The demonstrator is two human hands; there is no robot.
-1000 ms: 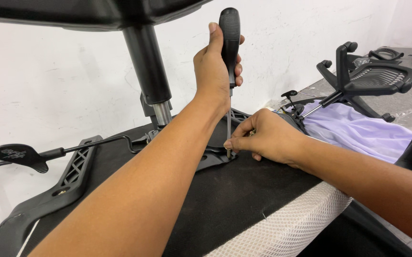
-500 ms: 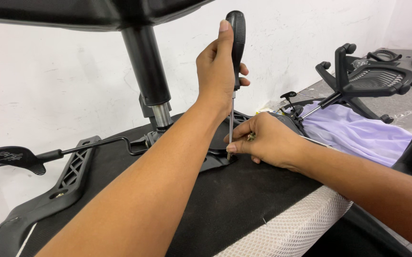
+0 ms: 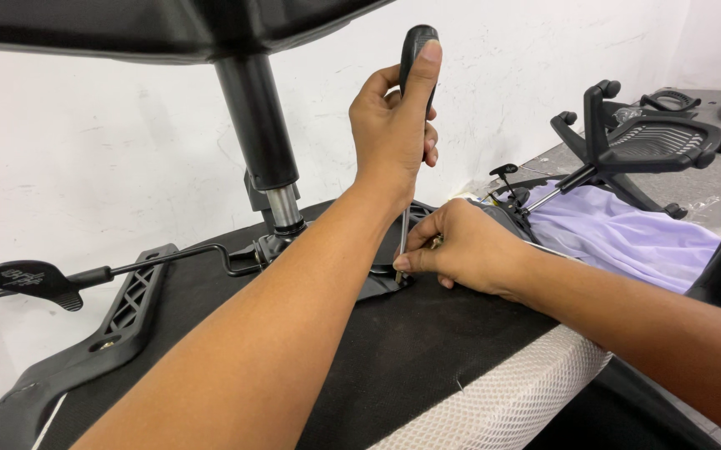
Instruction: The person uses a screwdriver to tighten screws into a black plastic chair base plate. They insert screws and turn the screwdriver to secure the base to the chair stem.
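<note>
The left hand [image 3: 394,125] is wrapped tight around the black handle of a screwdriver [image 3: 415,100], thumb laid up along the grip toward its top end. The screwdriver stands nearly upright, its long axis running from 12 o'clock down to 6 o'clock with a slight lean, the handle at the top and the thin metal shaft pointing down at the black metal plate [image 3: 381,283] on the underside of a chair seat [image 3: 360,358]. The right hand [image 3: 465,250] lies at 4 o'clock of the left, its fingertips pinched together around the lower end of the shaft just above the plate (the very tip is hidden behind the fingers). The seat lies upside down, its black fabric underside up and a white mesh edge [image 3: 519,396] at 5 o'clock. At 10 o'clock of the hands a black column [image 3: 256,125] rises from the seat mechanism, and a lever with a flat paddle [image 3: 31,279] reaches out toward 9 o'clock. At 3 o'clock, on the grey worktop [image 3: 710,200], lie a lilac cloth [image 3: 619,237] and a black armrest part [image 3: 652,142].
</note>
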